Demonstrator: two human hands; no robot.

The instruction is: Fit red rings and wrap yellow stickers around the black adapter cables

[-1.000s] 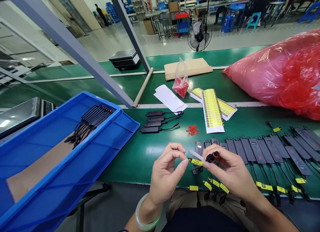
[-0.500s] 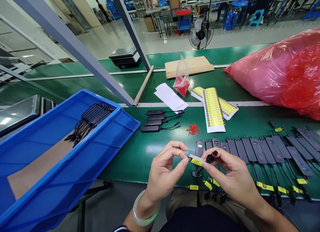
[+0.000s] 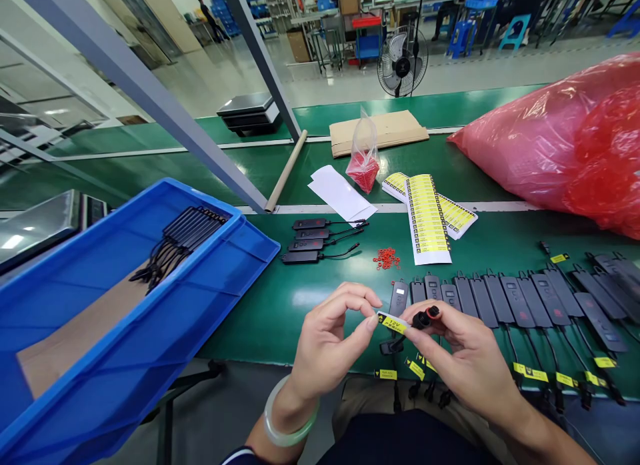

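Observation:
A yellow "12V" label stretches between my two hands. My left hand pinches its left end between thumb and finger. At the label's other end, my right hand grips a black cable connector with a red ring near its tip. Part of that cable is hidden behind the fingers. Just beyond the hands lies a black adapter box with a small pale window. To the right runs a row of similar adapters, their cables hanging toward me with yellow labels.
Small red rings lie beyond my hands, and label sheets farther back. Several adapters rest at the left, beside a blue bin. A bag of red pieces and a large pink bag stand behind.
The connector in my right hand has tilted slightly to the right. My left hand still pinches the label's end, and the rest of the bench looks the same.

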